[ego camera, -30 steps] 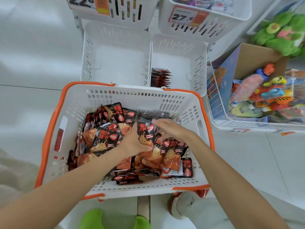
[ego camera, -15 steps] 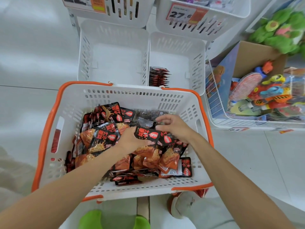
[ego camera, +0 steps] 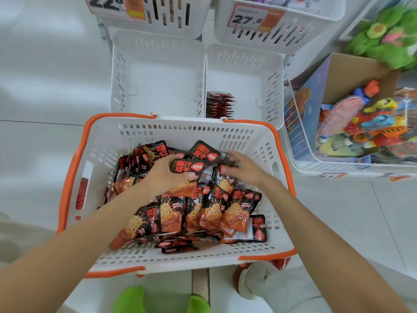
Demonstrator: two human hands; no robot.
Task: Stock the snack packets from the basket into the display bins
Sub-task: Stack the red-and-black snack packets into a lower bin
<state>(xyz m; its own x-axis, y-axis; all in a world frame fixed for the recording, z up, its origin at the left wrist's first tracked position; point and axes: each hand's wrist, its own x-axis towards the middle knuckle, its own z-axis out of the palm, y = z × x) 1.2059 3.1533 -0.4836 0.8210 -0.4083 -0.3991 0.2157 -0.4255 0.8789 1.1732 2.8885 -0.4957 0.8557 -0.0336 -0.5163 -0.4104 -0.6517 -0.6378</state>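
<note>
Fingers and thumb of the left hand (ego camera: 167, 175) clench a bunch of red-and-black foil snack packets (ego camera: 188, 167) at mid-frame, and the right hand (ego camera: 244, 169) just beside it pinches another dark packet (its fingertips are blurred). More packets lie heaped round both hands in the white slotted plastic basket with an orange rim (ego camera: 180, 132). Above it, the right-hand white slotted display bin (ego camera: 270, 91) holds a small stack of packets (ego camera: 220, 105).

- Basket (ego camera: 180, 132): white, orange-rimmed, lower centre.
- Snack packets (ego camera: 203, 211): black-and-orange, heaped inside it.
- Display bins (ego camera: 158, 53): white, upper centre; the right one holds a short upright stack.
</note>
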